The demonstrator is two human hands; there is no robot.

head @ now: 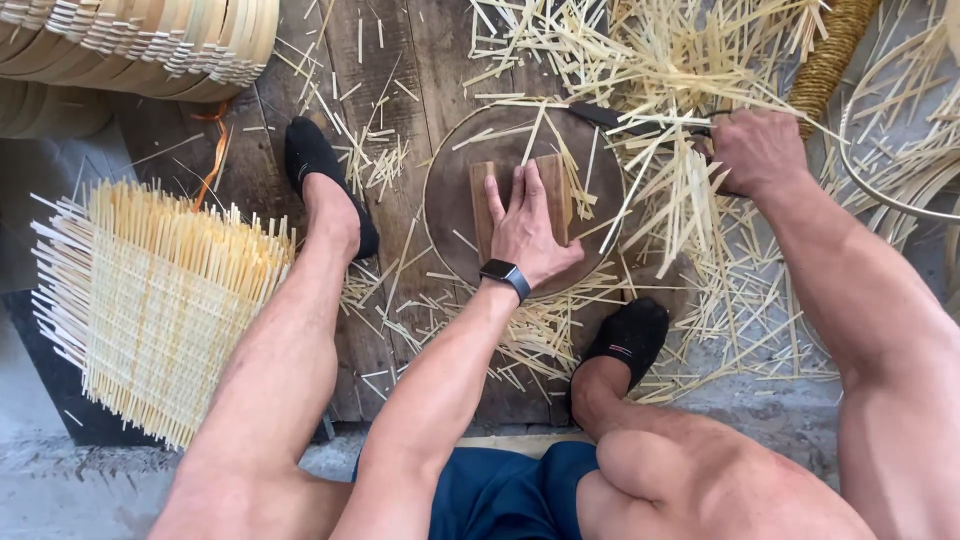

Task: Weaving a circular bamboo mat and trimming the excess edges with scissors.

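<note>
- A flat wooden block (520,190), brown and roughly rectangular, lies on a round chopping block (455,225) set on the plank floor (410,60) between the person's feet.
- The left hand (525,225) lies palm down on the wooden block, fingers spread narrowly along its length and pressing it flat; a dark smartwatch (505,275) sits on that wrist.
- The right hand (755,150) is closed in a fist around the handle of a dark-bladed knife (610,118), whose blade reaches left over the far rim of the chopping block, just beyond the wooden block.
- Pale bamboo slivers (660,70) lie scattered thickly over the knife blade, across the chopping block's right side and over the planks around it.
- The person sits with bare knees apart, wearing blue shorts (500,495) and black slip-on shoes: the left shoe (320,170) to the left of the chopping block, the right shoe (625,340) just beside its near right edge.
- A neat stack of cut bamboo sticks (160,300), laid crosswise in layers, stands well apart at the left, beyond the left leg.
- Woven bamboo hoops (150,45) are piled at the upper left corner.
- A rope-wrapped pole (830,55) leans in from the upper right, near bent bamboo strips (900,150) curving along the right edge.
</note>
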